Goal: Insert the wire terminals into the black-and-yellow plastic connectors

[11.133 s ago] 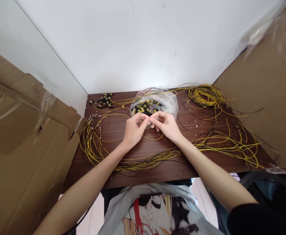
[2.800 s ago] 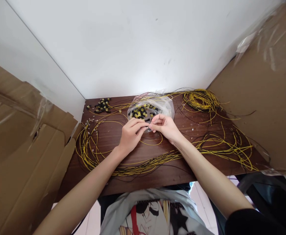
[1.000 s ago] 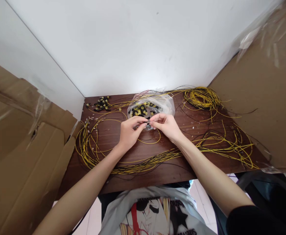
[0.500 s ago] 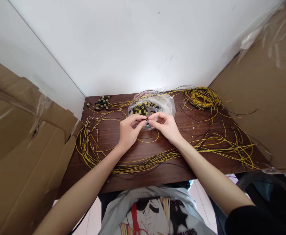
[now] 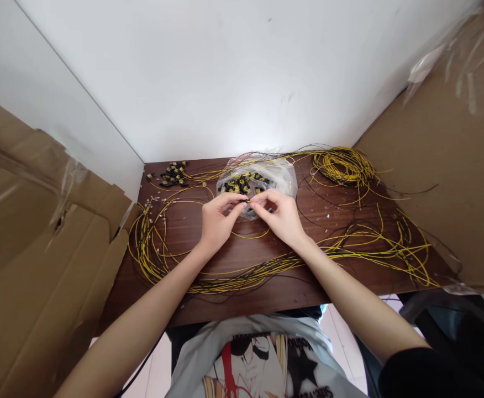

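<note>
Above the middle of the dark wooden tabletop, my left hand (image 5: 220, 216) and my right hand (image 5: 278, 216) meet fingertip to fingertip. Thumb and forefinger of the left pinch a small black connector (image 5: 244, 200), mostly hidden by the fingers. The right pinches what looks like the end of a thin yellow wire (image 5: 251, 236), whose loop hangs below and behind the hands. Just beyond the fingers lies a clear plastic bag (image 5: 285, 174) with several black-and-yellow connectors (image 5: 240, 183) in it.
More black-and-yellow connectors (image 5: 174, 174) lie at the back left. A coil of yellow wire (image 5: 343, 167) sits at the back right. A long yellow-and-black wire bundle (image 5: 242, 279) crosses the front of the table (image 5: 242, 312). Cardboard (image 5: 441, 166) stands on both sides; a white wall rises behind.
The right fingertips have shifted very slightly and a small gap shows between the hands. Both hands keep their pinch; the wires and bag lie as before.
</note>
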The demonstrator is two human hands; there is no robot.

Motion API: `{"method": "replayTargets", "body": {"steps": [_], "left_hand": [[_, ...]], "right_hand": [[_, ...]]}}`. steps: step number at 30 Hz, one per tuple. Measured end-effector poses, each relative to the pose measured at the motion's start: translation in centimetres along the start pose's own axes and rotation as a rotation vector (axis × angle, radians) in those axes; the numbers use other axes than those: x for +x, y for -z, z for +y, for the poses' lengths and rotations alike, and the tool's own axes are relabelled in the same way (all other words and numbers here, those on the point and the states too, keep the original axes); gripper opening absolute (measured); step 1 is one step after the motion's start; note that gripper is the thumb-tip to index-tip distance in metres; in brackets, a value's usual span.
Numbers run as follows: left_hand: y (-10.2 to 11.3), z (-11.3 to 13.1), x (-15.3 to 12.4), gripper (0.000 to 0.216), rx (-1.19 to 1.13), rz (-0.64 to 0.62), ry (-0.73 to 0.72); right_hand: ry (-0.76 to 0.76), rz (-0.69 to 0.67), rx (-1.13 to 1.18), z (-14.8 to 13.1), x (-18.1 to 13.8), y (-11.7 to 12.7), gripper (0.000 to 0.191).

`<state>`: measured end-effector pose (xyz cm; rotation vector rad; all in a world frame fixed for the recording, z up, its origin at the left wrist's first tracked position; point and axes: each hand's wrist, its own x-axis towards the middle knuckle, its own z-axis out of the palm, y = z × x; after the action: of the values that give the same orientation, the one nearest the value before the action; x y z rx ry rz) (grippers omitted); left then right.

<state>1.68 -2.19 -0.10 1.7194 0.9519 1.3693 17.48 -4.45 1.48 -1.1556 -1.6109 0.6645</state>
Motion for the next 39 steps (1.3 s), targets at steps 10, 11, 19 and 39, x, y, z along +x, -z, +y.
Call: {"method": "replayTargets", "body": {"steps": [10, 11, 19, 39], "left_hand": [[0.09, -0.16, -0.17, 0.014, 0.021, -0.045, -0.037], [0.09, -0.15, -0.19, 0.014, 0.021, -0.048, -0.04], [0.2, 0.05, -0.31, 0.012, 0.074, -0.048, -0.066], [0.14, 0.6, -0.23, 0.012, 0.088, -0.025, -0.115]], "right_hand": [[-0.155, -0.028, 0.152, 0.12, 0.07, -0.13, 0.009], [-0.164, -0.028, 0.163, 0.13, 0.06, -0.12, 0.008], [-0.197, -0.035, 0.19, 0.14, 0.03, -0.1, 0.008], [-0.181, -0.005, 0.178, 0.04, 0.04, -0.18, 0.006]]}}
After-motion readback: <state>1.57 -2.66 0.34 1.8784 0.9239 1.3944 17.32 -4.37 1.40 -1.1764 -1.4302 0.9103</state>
